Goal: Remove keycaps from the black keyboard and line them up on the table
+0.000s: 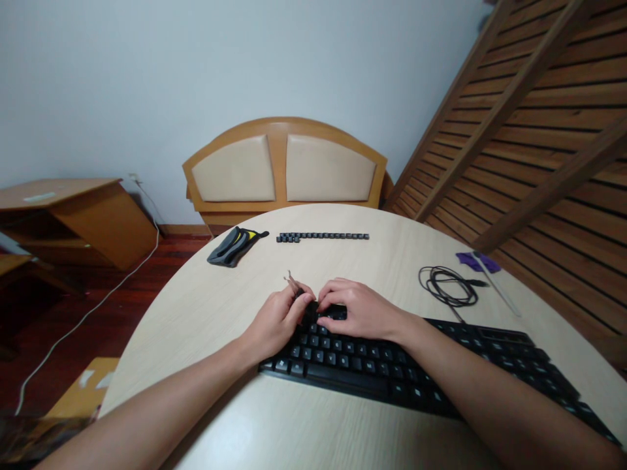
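Note:
A black keyboard [353, 372] lies at a slant across the near side of the table. My left hand [278, 321] is closed at its upper left corner, thumb against the fingers. Two thin metal prongs of what looks like a wire keycap puller [290, 282] stick out past those fingers. Dark keys by the left fingertips are partly hidden. Over the keyboard's top rows, my right hand [360, 308] is curved with thumb and fingers apart, its fingertips close to the left hand. Several removed black keycaps [323, 235] stand in a row farther back, with a short second row at the left.
A grey, black and yellow folded item [234, 247] lies at the back left of the round table [196, 307]. At right are a coiled black cable [448, 287], a purple cloth [477, 262] and a thin pale rod [497, 286]. A headboard [281, 163] stands behind.

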Tool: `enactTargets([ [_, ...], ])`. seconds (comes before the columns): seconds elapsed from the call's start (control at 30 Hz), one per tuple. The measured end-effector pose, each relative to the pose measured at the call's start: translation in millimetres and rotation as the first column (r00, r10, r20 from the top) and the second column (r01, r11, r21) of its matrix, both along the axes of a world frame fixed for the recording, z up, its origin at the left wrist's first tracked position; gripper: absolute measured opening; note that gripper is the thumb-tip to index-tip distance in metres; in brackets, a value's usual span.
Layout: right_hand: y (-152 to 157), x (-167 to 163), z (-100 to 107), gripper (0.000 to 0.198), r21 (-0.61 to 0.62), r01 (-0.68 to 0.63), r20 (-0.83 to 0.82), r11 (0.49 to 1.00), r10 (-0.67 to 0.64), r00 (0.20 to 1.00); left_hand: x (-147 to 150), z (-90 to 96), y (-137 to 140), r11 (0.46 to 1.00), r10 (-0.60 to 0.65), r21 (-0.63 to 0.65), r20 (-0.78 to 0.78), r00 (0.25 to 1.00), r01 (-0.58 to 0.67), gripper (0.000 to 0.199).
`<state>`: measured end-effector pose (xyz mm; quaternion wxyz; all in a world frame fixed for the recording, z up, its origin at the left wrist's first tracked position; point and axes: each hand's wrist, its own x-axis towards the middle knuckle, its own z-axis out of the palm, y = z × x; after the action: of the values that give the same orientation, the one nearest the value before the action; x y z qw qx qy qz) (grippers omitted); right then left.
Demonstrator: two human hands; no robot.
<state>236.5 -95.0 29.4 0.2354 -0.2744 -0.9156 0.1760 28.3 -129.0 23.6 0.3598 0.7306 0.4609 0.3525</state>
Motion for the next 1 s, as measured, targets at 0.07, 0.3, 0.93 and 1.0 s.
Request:
enactTargets([
  [0.07, 0, -1, 0, 0.009, -0.012, -0.008, -0.008, 1.000, 0.007, 1.000, 0, -2.8, 1, 0.999, 0.033, -0.024, 0.042, 0.999, -0.032, 0.028],
  [0.3, 1, -3, -6, 0.004, -0.035, -0.014, -0.057, 0.999, 0.012, 0.998, 0, -9.5, 4, 0.995, 0.077, -0.078, 0.153, 0.985, -0.066, 0.033],
  [0.93, 8, 0, -4, 0.012, -0.208, 0.315, -0.129, 0.926, -0.345, 0.930, 5, -10.4, 10, 0.968, 0.249, -0.076, 0.207, 0.946, -0.238, 0.038],
  [1.0, 11, -1, -6, 0.013, -0.202, 0.370, -0.097, 0.907, -0.394, 0.914, 5, -10.6, 9, 0.976, 0.217, -0.041, 0.189, 0.958, -0.214, 0.037],
])
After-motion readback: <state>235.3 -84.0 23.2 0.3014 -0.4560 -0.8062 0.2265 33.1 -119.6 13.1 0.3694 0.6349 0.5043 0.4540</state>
